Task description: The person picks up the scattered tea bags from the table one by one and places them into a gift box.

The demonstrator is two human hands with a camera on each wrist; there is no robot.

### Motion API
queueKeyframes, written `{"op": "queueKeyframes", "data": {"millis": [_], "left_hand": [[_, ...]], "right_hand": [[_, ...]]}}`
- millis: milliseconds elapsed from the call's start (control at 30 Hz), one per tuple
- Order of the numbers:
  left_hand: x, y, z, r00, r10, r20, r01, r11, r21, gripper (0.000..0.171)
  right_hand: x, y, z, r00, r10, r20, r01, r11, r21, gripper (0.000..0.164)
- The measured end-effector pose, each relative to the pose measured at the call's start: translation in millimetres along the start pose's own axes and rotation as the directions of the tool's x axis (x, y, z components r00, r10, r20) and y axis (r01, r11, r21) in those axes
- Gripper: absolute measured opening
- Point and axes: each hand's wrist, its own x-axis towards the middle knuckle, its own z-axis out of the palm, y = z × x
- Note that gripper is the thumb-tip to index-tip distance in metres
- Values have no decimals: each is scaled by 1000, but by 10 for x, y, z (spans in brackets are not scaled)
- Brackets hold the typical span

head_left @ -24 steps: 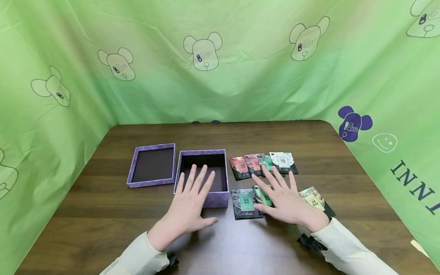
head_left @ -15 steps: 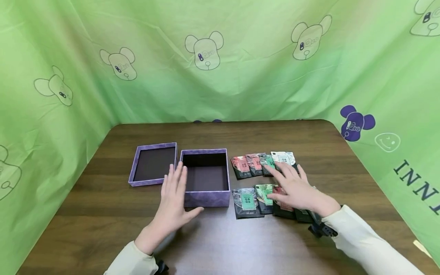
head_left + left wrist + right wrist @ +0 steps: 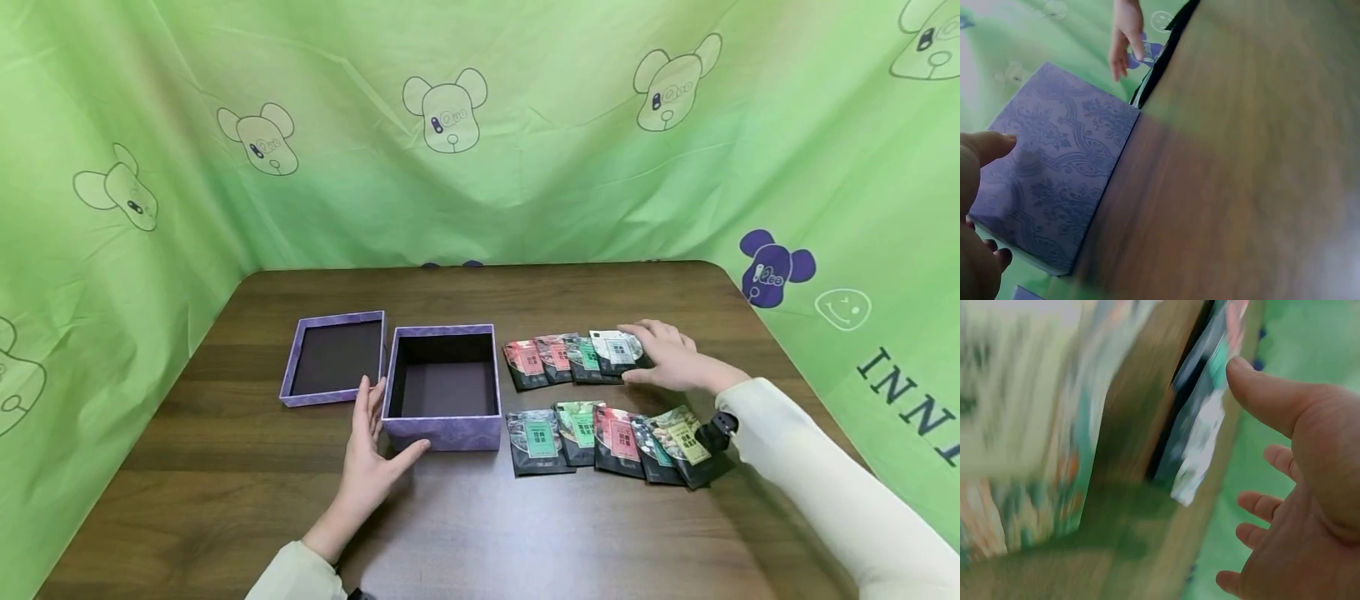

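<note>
The person's right grip (image 3: 666, 357) is spread loosely and holds nothing; its thumb and fingers sit apart at the right edge of a flat white-and-black packet (image 3: 615, 348), maybe to have that edge between them. I can't tell if they touch it. The left grip (image 3: 366, 467) is wide too, thumb by the front and fingers by the left side of an open, square, patterned purple box (image 3: 442, 435), perhaps to steady it; touching is hard to tell. The white-and-black packet ends a back row of four colourful flat packets (image 3: 557, 358). Five more make a front row (image 3: 618, 439). They overlap, likely so each label shows. A shallow purple lid (image 3: 318, 398) lies just left of the box on the brown wooden counter (image 3: 442, 533).
</note>
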Motion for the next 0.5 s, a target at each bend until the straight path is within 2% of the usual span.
{"op": "queueKeyframes", "data": {"millis": [133,367,500], "left_hand": [[3,-41,15,997,-71,-20,68,993,-96,107],[28,-107,32,998,-54,-46,48,993,-111,100],[34,-125,43,997,-51,-51,44,990,-133,100]], "right_hand": [[121,159,-17,999,38,34,-39,999,36,79],[262,349,-29,990,114,80,-119,991,64,79],[309,419,-15,987,128,96,-136,988,76,80]]}}
